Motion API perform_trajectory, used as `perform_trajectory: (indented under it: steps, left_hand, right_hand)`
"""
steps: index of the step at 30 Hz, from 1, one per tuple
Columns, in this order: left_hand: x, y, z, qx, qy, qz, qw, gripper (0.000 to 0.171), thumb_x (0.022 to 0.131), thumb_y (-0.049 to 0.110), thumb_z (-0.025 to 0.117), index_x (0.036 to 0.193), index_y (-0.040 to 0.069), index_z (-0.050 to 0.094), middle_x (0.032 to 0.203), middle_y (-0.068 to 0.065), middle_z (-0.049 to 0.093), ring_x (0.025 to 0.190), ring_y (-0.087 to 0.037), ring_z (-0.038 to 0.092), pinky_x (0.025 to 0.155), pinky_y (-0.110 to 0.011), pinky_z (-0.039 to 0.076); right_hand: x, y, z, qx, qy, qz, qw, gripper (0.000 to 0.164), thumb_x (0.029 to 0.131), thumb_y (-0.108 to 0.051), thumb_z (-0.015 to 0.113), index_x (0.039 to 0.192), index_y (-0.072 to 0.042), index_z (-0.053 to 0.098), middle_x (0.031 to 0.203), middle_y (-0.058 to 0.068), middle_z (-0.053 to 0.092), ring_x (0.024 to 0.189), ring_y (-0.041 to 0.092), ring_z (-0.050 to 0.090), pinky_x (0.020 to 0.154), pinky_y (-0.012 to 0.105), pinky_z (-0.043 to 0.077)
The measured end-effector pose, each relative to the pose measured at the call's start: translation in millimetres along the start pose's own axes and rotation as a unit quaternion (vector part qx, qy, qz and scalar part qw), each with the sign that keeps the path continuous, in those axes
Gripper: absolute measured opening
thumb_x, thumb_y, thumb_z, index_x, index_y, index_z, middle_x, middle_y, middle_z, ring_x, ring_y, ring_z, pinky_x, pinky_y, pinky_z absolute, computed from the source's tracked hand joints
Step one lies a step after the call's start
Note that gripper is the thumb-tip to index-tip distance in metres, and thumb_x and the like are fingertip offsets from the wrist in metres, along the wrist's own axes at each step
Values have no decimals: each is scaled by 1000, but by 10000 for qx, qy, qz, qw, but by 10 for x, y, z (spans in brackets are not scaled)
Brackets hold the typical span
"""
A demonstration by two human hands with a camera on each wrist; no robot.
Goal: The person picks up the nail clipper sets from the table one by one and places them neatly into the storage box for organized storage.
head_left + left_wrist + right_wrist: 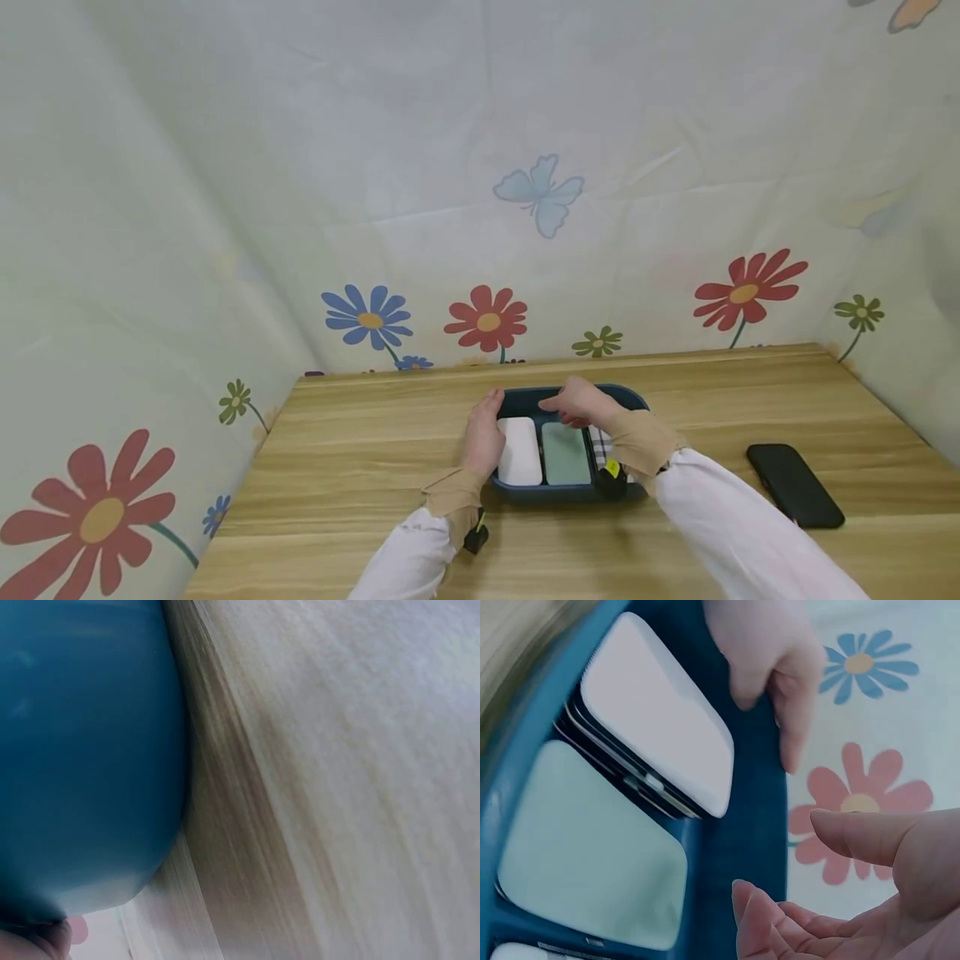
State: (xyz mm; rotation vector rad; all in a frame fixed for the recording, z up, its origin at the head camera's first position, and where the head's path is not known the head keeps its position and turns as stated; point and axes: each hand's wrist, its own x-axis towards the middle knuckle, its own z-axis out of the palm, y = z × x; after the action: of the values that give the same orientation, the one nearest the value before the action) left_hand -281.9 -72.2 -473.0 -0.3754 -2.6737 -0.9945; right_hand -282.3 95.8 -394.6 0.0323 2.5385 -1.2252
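Observation:
A dark blue bin [570,493] with rounded corners stands on the table. Upright inside it, side by side, are a white case [519,450], a pale green case [566,454] and a plaid item [600,446], partly hidden by the right wrist. At the bin's left end my left hand [483,437] grips the rim, thumb inside and fingers along the outside. My right hand [585,402] hovers over the bin's far side, behind the green case. In the right wrist view, the thumb and fingers of that right hand [862,885] are apart with nothing between them.
A black phone [795,485] lies on the wooden table [360,450] to the right of the bin. Behind the table hangs a pale cloth [420,217] printed with flowers and a butterfly. Both wrists carry tan bands with small black devices.

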Motion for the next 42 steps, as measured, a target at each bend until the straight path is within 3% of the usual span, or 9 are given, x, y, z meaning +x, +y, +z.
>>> perform_trajectory:
  steps: [7, 13, 21, 42]
  left_hand:
    - [2, -16, 21, -19, 62, 74, 10000, 53, 76, -24, 47, 126, -8, 47, 129, -22, 43, 119, -34, 39, 98, -41, 30]
    - [-3, -11, 19, -28, 97, 88, 9999, 52, 77, -24, 47, 126, -8, 46, 130, -21, 43, 119, -33, 39, 98, -41, 30]
    - [-4, 11, 13, -8, 95, 31, 9999, 52, 77, -23, 46, 127, -7, 47, 130, -20, 44, 120, -32, 38, 98, -40, 29]
    - [-23, 16, 1, -152, 104, 71, 9998, 52, 77, -25, 44, 126, -8, 47, 129, -22, 43, 119, -34, 39, 98, -42, 30]
  right_hand:
    - [-74, 61, -189, 334, 13, -118, 9994, 37, 87, -19, 60, 107, 11, 50, 90, 17, 55, 77, 30, 57, 72, 38, 49]
    - [-108, 140, -321, 283, 20, -250, 9993, 49, 87, -21, 59, 117, 15, 45, 102, 24, 55, 89, 35, 56, 76, 41, 47]
    - [-133, 242, -444, 292, 9, -215, 9993, 49, 89, -21, 57, 118, 16, 42, 109, 27, 53, 94, 34, 54, 80, 43, 45]
    - [-257, 431, -773, 337, 96, -215, 9992, 46, 91, -17, 53, 114, 20, 41, 104, 32, 52, 94, 41, 51, 81, 44, 45]
